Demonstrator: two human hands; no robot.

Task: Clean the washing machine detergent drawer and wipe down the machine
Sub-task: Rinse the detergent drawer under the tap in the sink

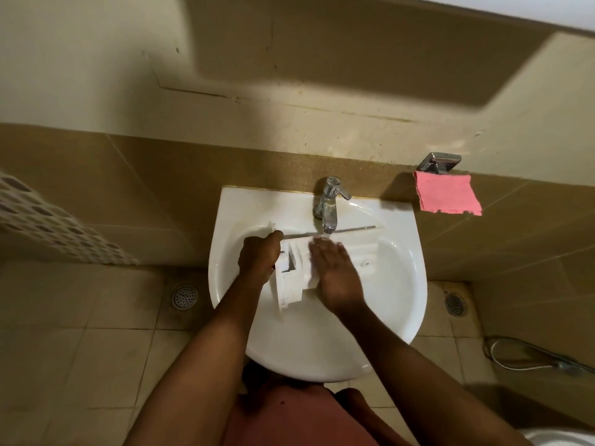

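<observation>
The left hand [259, 257] is clenched around the left edge of the white plastic detergent drawer [294, 278], gripping it from above with the knuckles up. The right hand [335, 275] lies flat and released on the drawer's right part, fingers straight and pointing toward the far side, their tips close under the spout; it grasps nothing.

The drawer lies inside the bowl of the white ceramic wall basin [399, 284], toward the far left of the bowl, with its compartments showing between the two hands and one long edge running toward the near side. Whether water is running onto it cannot be told for sure.

The chrome single-lever tap [330, 204] stands at the far middle of the basin rim, its spout reaching over the drawer. To the right, well apart from the basin, a pink rectangular cloth [447, 196] hangs on the brown tiled wall from a chrome holder [441, 162]. Round metal floor drains sit in the beige tiled floor, one left [184, 297] and one right [455, 304] of the basin.
</observation>
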